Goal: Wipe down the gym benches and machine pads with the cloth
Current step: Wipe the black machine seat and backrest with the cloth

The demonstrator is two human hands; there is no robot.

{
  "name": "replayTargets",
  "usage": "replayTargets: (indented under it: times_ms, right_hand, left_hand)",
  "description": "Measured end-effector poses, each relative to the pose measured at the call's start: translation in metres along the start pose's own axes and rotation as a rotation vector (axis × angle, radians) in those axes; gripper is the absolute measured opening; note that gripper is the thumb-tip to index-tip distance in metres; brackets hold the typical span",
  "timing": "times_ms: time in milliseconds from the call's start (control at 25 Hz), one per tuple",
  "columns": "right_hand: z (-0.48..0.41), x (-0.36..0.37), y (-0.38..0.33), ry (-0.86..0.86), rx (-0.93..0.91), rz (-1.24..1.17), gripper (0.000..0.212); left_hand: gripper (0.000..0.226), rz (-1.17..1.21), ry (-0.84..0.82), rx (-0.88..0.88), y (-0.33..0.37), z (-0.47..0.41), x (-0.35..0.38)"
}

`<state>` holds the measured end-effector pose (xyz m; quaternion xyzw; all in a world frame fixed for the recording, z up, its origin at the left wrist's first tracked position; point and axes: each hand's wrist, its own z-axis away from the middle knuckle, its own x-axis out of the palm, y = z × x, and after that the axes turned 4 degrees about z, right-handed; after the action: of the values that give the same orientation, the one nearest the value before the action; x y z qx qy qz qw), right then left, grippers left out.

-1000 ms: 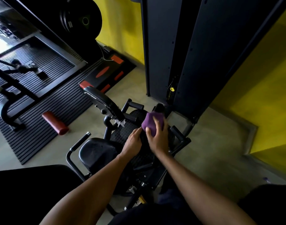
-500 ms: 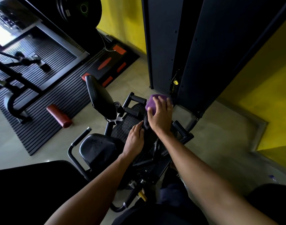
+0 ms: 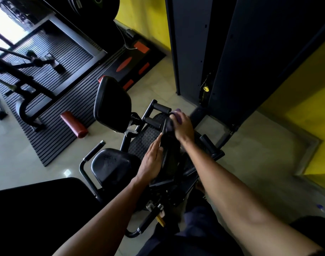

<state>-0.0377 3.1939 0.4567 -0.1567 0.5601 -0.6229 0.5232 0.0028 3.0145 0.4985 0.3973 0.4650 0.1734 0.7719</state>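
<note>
Head view: the right hand (image 3: 183, 127) has its fingers curled over a purple cloth (image 3: 177, 116), pressing it onto the far top end of a narrow black pad (image 3: 169, 152). The cloth shows under and just beyond those fingers. The left hand (image 3: 152, 159) lies flat against the pad's left side, fingers (image 3: 158, 144) straight and released, gripping nothing. Left of the left fingers sits a black seat (image 3: 111, 163). Beyond them are a studded footplate (image 3: 146, 138) and a tilted back pad (image 3: 111, 104). Beyond the right fingers rises a dark weight tower (image 3: 232, 61).
</note>
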Motion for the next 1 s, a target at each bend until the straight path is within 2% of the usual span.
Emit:
replayTargets:
  times_ms: [80,160,200,320,400,480,560,720,800,1000]
  right_hand:
    - [0.03,0.014,-0.005,-0.05,-0.209,0.169,0.051]
    - [0.043,0.02,-0.001,-0.093,-0.36,0.142,0.048]
    - [0.038,0.02,0.002,-0.147,-0.341,0.039,0.043]
    - [0.003,0.025,0.02,-0.4,-0.041,-0.228,0.026]
    - [-0.017,0.034,0.039,-0.527,0.096,-0.156,0.03]
    - [-0.021,0.037,0.048,-0.575,0.215,-0.104,0.032]
    - [-0.012,0.032,0.035,-0.558,0.186,-0.133,0.035]
    - [0.025,0.014,0.017,-0.458,-0.152,-0.224,0.039]
    - [0.027,0.014,0.027,-0.448,-0.228,-0.223,0.035]
    - [-0.024,0.042,0.064,-0.508,0.097,-0.119,0.028]
  left_hand:
    - [0.047,0.011,0.038,-0.042,0.001,-0.006,0.004]
    - [0.048,0.025,0.061,-0.094,0.004,-0.008,0.009]
    - [0.05,0.03,0.068,-0.113,0.005,-0.006,0.011]
    - [0.053,0.089,0.096,-0.148,0.006,0.002,0.017]
    - [0.052,0.139,0.125,-0.155,0.005,0.006,0.024]
    - [0.052,0.174,0.156,-0.18,0.006,0.007,0.029]
    - [0.051,0.207,0.173,-0.191,0.007,0.006,0.031]
    - [0.047,0.287,0.188,-0.208,0.009,-0.001,0.035]
    - [0.048,0.317,0.2,-0.237,0.011,-0.001,0.037]
    - [0.047,0.38,0.244,-0.249,0.014,-0.006,0.044]
